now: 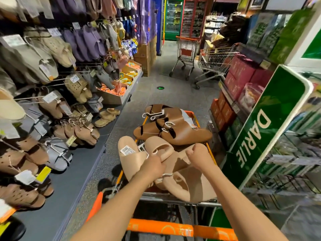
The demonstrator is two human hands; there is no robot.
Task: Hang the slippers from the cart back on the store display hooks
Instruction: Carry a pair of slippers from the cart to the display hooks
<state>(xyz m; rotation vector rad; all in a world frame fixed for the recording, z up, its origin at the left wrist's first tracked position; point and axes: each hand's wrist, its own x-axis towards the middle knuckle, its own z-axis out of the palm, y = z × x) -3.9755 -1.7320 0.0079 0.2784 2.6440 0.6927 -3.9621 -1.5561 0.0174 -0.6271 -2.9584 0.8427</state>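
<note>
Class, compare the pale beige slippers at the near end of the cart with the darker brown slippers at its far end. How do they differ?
Colour: the pale beige slippers are light peach; the brown slippers are dark tan with black edging.
Handling: the left hand grips the beige pair; nothing touches the brown ones.
Label: a barcode sticker shows on a beige sole, a loose paper tag on the brown.
Both carry white plastic hangers.

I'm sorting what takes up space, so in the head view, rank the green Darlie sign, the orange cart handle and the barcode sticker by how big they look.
1. Green Darlie sign, largest.
2. Orange cart handle; it is nearest the camera.
3. Barcode sticker, clearly smallest.
</note>
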